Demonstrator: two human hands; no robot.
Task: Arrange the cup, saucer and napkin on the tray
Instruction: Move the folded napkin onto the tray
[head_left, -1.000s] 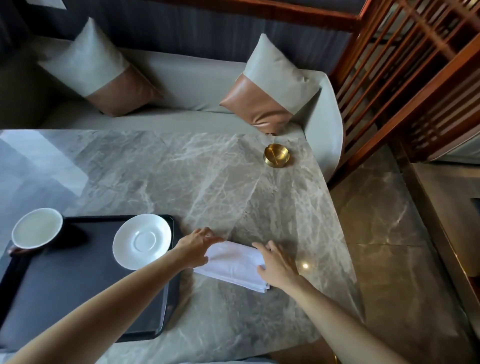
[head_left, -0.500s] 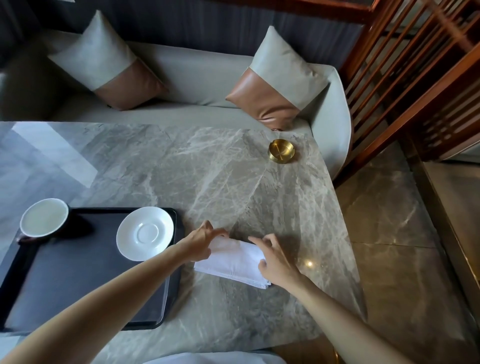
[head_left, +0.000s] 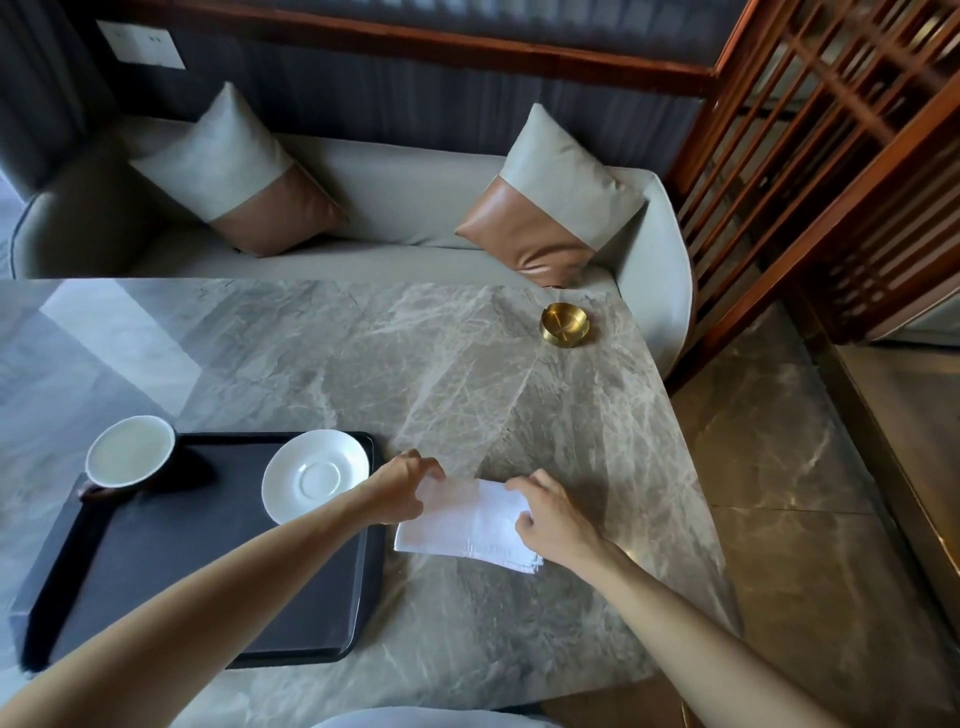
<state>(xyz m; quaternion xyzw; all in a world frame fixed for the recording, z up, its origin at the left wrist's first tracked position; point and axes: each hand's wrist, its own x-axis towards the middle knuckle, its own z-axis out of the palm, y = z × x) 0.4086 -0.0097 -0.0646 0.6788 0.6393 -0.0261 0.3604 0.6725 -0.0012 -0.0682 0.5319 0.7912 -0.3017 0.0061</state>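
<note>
Beside tray (head_left: 332, 623), hands on napkin (head_left: 467, 525)

A grey veined marble table (head_left: 363, 364) fills the foreground. Near its far right corner sits a small round brass dish (head_left: 564, 325). Behind the table runs a pale grey upholstered sofa (head_left: 405, 208) bearing two grey-and-tan cushions (head_left: 239, 176) (head_left: 556, 208). A reddish wooden lattice screen (head_left: 831, 156) stands at right.
</note>
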